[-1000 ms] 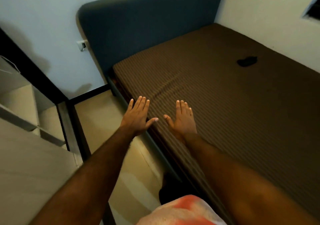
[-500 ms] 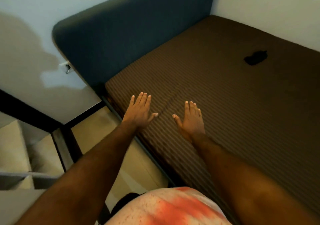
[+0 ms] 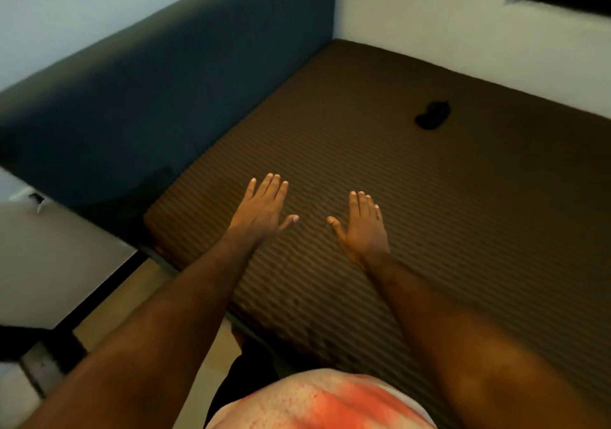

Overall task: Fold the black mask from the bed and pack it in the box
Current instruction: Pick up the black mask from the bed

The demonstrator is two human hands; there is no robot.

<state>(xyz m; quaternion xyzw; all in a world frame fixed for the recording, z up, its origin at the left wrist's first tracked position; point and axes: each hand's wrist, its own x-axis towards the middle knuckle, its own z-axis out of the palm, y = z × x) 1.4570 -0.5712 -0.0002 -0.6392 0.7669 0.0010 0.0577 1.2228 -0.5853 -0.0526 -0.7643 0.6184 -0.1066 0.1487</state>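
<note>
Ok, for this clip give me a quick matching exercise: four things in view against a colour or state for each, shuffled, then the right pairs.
Things:
1. mask
2. headboard
3. left hand
4. mattress

Descriptions:
A. brown, ribbed
B. dark blue, upright against the wall
C. black, lying far across the bed, untouched
D. open and flat, holding nothing

Pairs: 1-C, 2-B, 3-D, 4-A

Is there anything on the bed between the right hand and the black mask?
No. In the head view, only bare brown striped mattress lies between the right hand and the black mask.
</note>
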